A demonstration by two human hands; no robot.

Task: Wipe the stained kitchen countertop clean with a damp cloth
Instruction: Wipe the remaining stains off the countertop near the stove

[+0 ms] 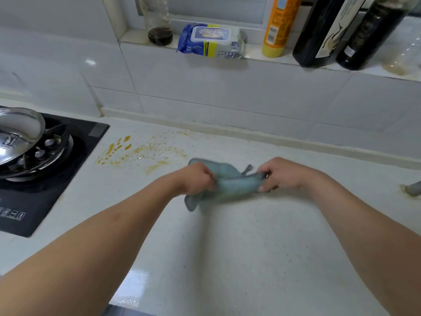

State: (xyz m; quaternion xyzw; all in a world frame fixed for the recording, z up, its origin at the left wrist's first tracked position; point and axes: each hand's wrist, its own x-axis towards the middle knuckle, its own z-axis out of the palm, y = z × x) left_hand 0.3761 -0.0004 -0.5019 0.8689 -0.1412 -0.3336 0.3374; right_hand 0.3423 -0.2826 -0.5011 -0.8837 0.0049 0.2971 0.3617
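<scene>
Holding the blue-grey cloth (230, 181) bunched between both hands just above the white bench (239, 247): our left hand (197, 179) has its grip curled round the left end, our right hand (281, 174) pinches the right end, and a loose corner droops below the left fist. We judge the cloth light, soft and limp, probably a bit heavy with water; it won't hold a shape, so it wants folding into a flat pad and pressing under a flat palm, not held by the ends as now. Wet fabric should drag well on the smooth top, with little slip risk. The orange-brown stain (139, 151) is a spatter of drops and smears, up and left of the cloth, running close to the black hob (45, 179) with its steel pan (20, 135). We can't tell whether the cloth is actually damp; it's motion-blurred, and the dark striped bit poking out near the right hand isn't clear. The fingers of both hands are mostly buried in fabric. A grey object (413, 188) at the right edge is cut off.
</scene>
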